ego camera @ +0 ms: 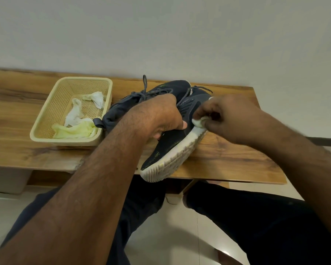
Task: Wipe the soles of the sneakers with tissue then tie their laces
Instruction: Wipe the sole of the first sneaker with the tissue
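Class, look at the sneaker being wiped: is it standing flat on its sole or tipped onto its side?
Tipped. The sneaker has its white sole turned sideways and facing out, while the left hand grips its upper.

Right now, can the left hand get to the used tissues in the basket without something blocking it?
Probably yes, once it lets go. The left hand grips the sneaker; the basket is open on top, just to its left, with nothing over the tissues.

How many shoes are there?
2. One sneaker is tipped on its side at the table's near edge, held by the left hand. The other sneaker sits behind it, partly hidden by the hand.
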